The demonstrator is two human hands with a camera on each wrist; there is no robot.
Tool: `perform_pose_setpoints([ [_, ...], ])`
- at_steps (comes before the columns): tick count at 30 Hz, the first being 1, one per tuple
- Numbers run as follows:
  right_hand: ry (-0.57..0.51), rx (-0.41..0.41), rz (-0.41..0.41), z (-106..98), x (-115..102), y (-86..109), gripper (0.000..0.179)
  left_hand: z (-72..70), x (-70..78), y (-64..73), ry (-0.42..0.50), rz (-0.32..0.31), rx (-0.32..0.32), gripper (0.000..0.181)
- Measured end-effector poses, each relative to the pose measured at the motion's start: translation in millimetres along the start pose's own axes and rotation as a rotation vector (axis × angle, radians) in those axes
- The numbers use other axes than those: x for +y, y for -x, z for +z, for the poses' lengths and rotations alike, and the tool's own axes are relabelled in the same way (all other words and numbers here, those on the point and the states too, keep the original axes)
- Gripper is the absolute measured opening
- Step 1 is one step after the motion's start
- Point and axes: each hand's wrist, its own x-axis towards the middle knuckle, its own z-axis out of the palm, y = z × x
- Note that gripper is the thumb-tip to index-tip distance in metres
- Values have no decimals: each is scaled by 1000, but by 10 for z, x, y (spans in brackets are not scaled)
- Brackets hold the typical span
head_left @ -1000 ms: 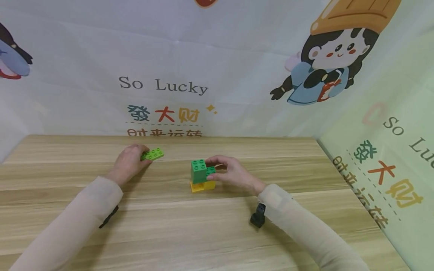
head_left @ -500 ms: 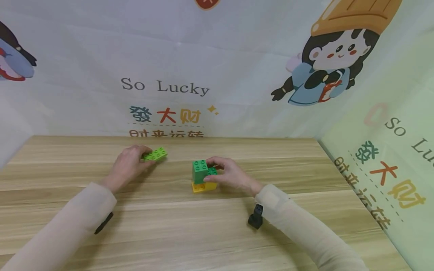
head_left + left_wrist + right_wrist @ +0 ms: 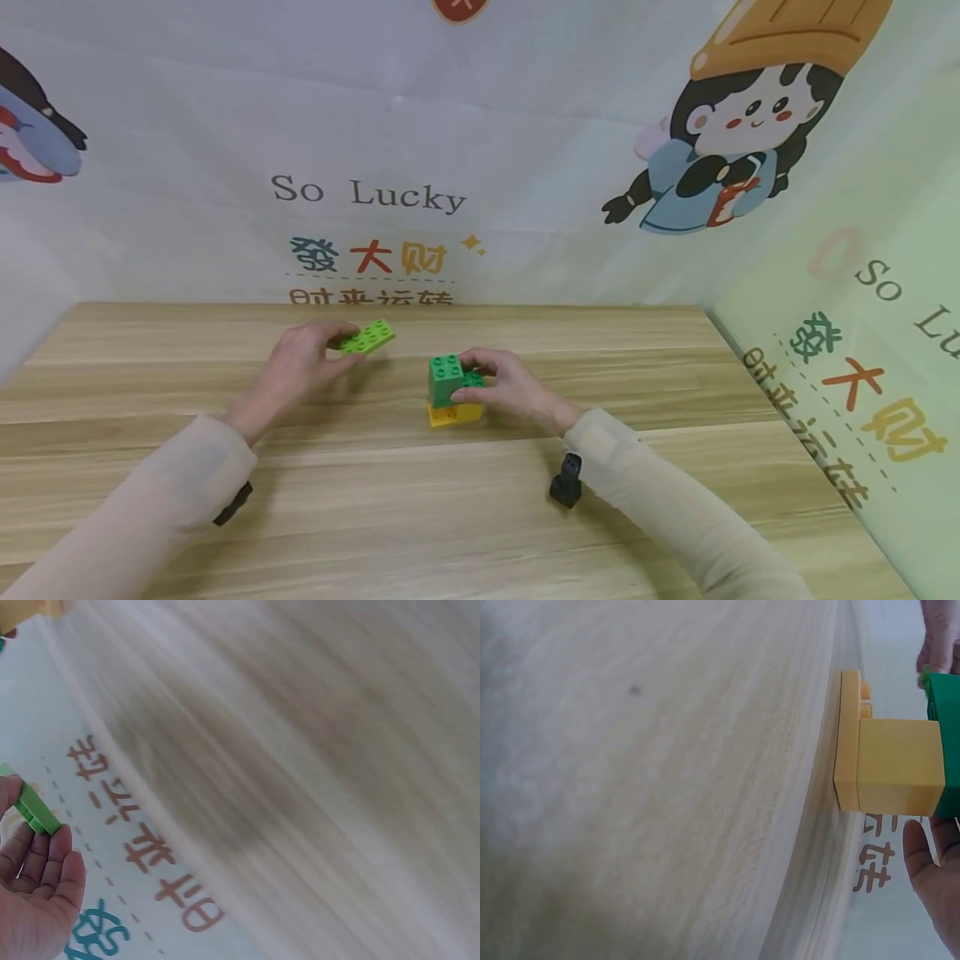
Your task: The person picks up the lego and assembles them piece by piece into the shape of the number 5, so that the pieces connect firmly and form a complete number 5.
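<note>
A thin light green toy brick (image 3: 375, 335) with studs on top is pinched at its left end by my left hand (image 3: 300, 360), raised off the table and tilted. The left wrist view shows this brick (image 3: 36, 811) between thumb and fingertips. A small stack stands at the table's middle: a yellow flat base (image 3: 847, 750), a yellow block (image 3: 900, 761) on part of it, and green bricks (image 3: 446, 382) above. My right hand (image 3: 517, 387) holds the green bricks from the right, thumb in front, fingers behind. Part of the lower green brick (image 3: 474, 380) is hidden by this hand.
Beneath everything lies a wood-grain table (image 3: 420, 517). Its back edge meets a white printed cloth (image 3: 375, 108), and another cloth side (image 3: 862, 333) runs along the right. Dark wrist devices (image 3: 566, 482) hang below both sleeves.
My left hand has lifted the light green brick and carried it rightward, closer to the stack. My right hand keeps its hold on the green bricks, nearly still.
</note>
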Motion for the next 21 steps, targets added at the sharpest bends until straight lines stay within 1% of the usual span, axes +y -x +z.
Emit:
perform_pose_setpoints([
  [5,-2,8,-9,20,10,-2,38,-20,149,-8,62,14,10,40],
  [9,8,19,-3,24,25,-2,39,-16,299,-22,118,82,24,38],
  [12,20,26,-4,28,35,-8,39,-3,415,-29,180,123,28,37],
  [16,14,30,-25,38,53,-11,39,27,556,-37,249,139,22,37],
  [21,-17,31,-52,40,79,2,37,51,714,-42,279,149,7,38],
])
